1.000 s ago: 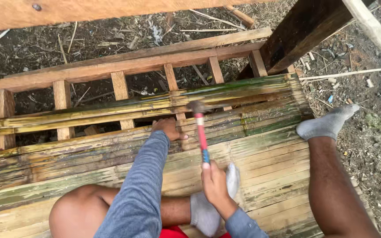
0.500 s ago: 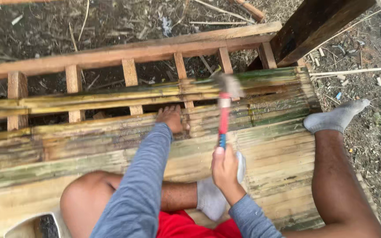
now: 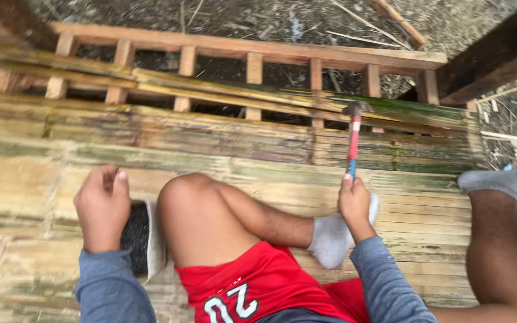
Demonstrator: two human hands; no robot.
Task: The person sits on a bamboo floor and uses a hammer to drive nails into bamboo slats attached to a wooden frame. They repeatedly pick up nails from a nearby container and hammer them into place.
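My right hand (image 3: 354,203) grips the red and blue handle of a hammer (image 3: 353,139), held upright with its metal head over the split bamboo flooring (image 3: 222,140). My left hand (image 3: 102,206) is curled with fingers bent, reaching into a white container (image 3: 151,239) of small dark items beside my left knee. I cannot tell whether the fingers hold anything. I sit on the bamboo with bare legs, grey socks and red shorts.
A wooden frame of joists (image 3: 252,60) lies under the far edge of the bamboo, with gaps showing the ground. A dark timber post (image 3: 498,57) rises at the top right. Dirt with sticks and debris (image 3: 306,21) lies beyond. My right foot (image 3: 504,179) rests near the right edge.
My left hand has left the bamboo slats and moved back left to the white container. The hammer stays raised in my right hand. The view has shifted left.
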